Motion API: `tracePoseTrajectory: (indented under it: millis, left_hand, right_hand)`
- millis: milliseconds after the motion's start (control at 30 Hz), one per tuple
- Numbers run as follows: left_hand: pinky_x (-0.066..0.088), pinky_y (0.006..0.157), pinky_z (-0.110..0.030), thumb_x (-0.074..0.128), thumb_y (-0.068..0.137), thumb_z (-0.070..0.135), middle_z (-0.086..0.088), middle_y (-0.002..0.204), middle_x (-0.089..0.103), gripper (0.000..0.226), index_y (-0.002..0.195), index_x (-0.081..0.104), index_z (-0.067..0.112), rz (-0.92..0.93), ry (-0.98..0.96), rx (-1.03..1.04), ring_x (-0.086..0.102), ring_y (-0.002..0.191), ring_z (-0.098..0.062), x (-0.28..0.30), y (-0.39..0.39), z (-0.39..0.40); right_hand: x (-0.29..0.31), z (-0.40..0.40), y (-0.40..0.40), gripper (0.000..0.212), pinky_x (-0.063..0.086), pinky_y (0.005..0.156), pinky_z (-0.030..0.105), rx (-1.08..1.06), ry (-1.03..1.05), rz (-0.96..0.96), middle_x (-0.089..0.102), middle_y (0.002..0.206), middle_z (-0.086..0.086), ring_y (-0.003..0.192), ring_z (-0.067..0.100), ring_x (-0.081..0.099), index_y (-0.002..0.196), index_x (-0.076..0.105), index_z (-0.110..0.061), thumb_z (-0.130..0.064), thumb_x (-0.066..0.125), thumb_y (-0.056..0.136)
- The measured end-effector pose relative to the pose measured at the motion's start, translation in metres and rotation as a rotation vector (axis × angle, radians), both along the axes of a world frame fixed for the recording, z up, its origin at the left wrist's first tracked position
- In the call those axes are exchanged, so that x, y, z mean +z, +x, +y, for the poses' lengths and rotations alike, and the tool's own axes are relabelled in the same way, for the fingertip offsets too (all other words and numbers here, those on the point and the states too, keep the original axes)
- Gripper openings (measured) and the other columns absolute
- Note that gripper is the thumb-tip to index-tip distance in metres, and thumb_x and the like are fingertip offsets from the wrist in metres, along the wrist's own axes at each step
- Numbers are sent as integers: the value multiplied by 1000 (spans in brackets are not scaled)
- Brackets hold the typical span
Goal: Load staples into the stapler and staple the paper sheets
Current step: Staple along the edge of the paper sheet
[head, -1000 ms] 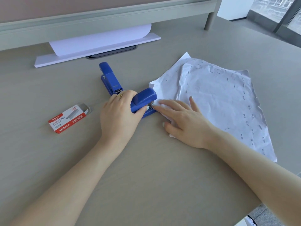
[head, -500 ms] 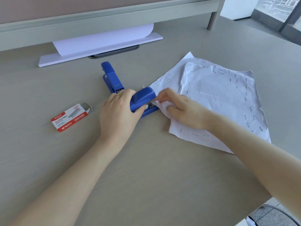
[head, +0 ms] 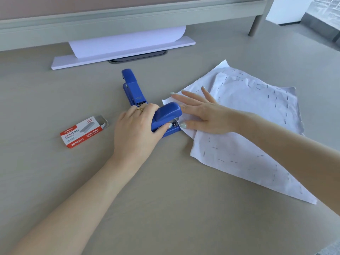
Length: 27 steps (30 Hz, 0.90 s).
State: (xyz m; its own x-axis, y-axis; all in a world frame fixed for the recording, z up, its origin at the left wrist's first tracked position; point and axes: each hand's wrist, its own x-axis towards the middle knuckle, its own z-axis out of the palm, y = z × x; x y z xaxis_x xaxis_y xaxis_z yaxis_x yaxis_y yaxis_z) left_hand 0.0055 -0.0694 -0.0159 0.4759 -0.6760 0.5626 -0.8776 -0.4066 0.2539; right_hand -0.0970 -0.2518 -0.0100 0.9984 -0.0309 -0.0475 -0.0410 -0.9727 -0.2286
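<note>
A blue stapler (head: 166,115) lies on the grey table, its mouth facing right. My left hand (head: 137,129) is wrapped over its rear, the thumb pressed against its side. A corner of the wrinkled white paper sheets (head: 253,126), dotted with many staples, sits in the stapler's mouth. My right hand (head: 204,113) lies flat on the sheets just right of the stapler, fingers spread. A second blue stapler (head: 131,87) lies behind the first one. A red and white staple box (head: 82,132) rests to the left, its inner tray partly slid out.
A white board (head: 123,52) with a curled white sheet (head: 128,40) on it lies at the back under a raised shelf (head: 128,21). A dark cable slot (head: 138,57) sits in the table behind the staplers. The table's right edge runs near the floor (head: 322,28).
My right hand went from pinching the paper corner to lying flat with fingers spread on the sheets. The paper shifted slightly toward the stapler. My left hand stayed on the stapler.
</note>
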Motion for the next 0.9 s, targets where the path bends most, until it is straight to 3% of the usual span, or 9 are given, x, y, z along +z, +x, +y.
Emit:
tracePoseTrajectory:
  millis: [100, 167, 267, 433, 500, 567, 633, 733, 900]
  left_hand:
    - [30, 61, -27, 73, 72, 33, -4, 69, 63, 31, 83, 57, 9, -11, 35, 7, 53, 63, -27, -1, 2, 1]
    - [30, 61, -27, 74, 72, 33, -3, 69, 62, 31, 84, 57, 9, 1, 34, 10, 52, 63, -26, -1, 2, 2]
    - [30, 61, -27, 71, 73, 35, -1, 68, 61, 31, 85, 57, 10, 19, 37, 11, 52, 62, -26, 0, 2, 2]
    - [24, 59, -27, 67, 73, 39, 1, 70, 61, 31, 85, 56, 12, 33, 47, 18, 50, 63, -25, 0, 1, 2]
    - [22, 58, -26, 64, 73, 40, 1, 69, 61, 31, 85, 56, 12, 31, 48, 17, 51, 62, -25, 1, 1, 2]
    - [20, 58, -25, 63, 73, 41, 1, 70, 61, 32, 85, 56, 12, 34, 48, 15, 51, 62, -25, 0, 2, 2]
    - [21, 59, -26, 61, 73, 42, 1, 71, 62, 32, 86, 56, 13, 40, 57, 14, 51, 63, -25, 0, 2, 2]
    - [25, 61, -26, 63, 73, 42, 1, 74, 63, 32, 88, 57, 13, 48, 62, 31, 53, 65, -25, 1, 2, 2]
    - [29, 65, -29, 64, 74, 39, 1, 82, 64, 33, 96, 57, 15, 47, 78, 37, 55, 71, -27, 1, 2, 1]
  right_hand:
    - [0, 0, 6, 53, -19, 112, 37, 48, 11, 5, -4, 155, -22, 144, 5, -7, 145, 10, -41, -40, 34, 97]
    - [4, 1, 11, 56, -17, 114, 34, 27, 227, 30, 8, 155, -21, 143, 0, 0, 144, 8, -44, -34, 34, 95]
    - [17, -14, 26, 53, -9, 116, 35, -143, 528, -38, 33, 144, -20, 134, -3, 18, 140, 27, -40, -24, 35, 90]
    - [18, -29, 54, 21, -2, 117, 47, -159, 228, 108, 41, 125, -16, 122, 10, 25, 109, 53, -46, -46, 48, 89]
    - [18, -24, 64, 3, -2, 116, 43, -105, 220, 130, 43, 114, -17, 112, 8, 29, 83, 53, -43, -46, 52, 85]
    - [21, -20, 69, 13, 13, 110, 35, -68, 282, 138, 49, 105, -12, 104, 11, 40, 74, 52, -33, -37, 54, 87]
    - [29, -21, 69, 16, 35, 81, 22, -93, 430, 117, 51, 87, -3, 79, 11, 46, 76, 54, -20, -28, 55, 89]
    - [42, -35, 60, 17, 33, 54, 14, -189, 450, 45, 48, 70, 0, 59, 5, 41, 74, 55, -13, -23, 58, 88]
    - [30, -32, 48, 17, 26, 77, 20, -264, 253, -6, 51, 68, -11, 74, 9, 45, 82, 60, -15, -31, 55, 87]
